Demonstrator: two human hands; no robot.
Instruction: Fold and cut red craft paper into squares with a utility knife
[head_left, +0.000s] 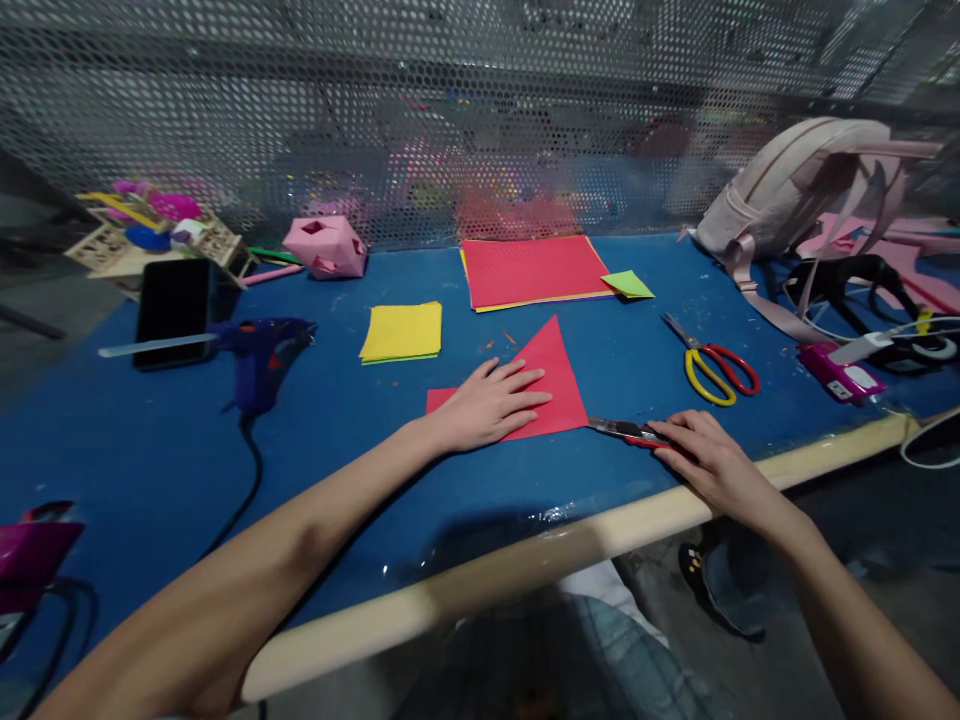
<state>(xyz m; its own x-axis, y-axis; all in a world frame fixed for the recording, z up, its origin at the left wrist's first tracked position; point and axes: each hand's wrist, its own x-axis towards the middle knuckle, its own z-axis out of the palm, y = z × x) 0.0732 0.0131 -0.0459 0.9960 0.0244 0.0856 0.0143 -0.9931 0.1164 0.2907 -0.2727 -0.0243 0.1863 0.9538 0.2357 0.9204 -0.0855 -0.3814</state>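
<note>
Well to the left of the left hand [487, 405], a blue glue gun [259, 370] is resting on the desk [337, 520]. Nearer to that hand's fingers, also to their left, a yellow paper stack [403, 332] is lying. The left fingers are lying spread, palm down, on the folded red paper [561, 375], gripping nothing. The paper is lying directly beneath them, its lower corner pointing rightward. Beyond the left fingertips, red sheets [532, 272] are lying in a pile. To the right, the fingers of the right hand [712, 460] are gripping the handle of a utility knife [634, 432]. Its tip is meeting, or nearly meeting, the paper's corner; contact cannot be confirmed. Just beyond the right fingers, scissors [698, 348] are lying untouched.

Step in hand, as judged: the left hand is steadying the paper while the right is positioning the blade. The next move is probably calling for firm left-hand pressure, fingers clear of the blade.
</note>
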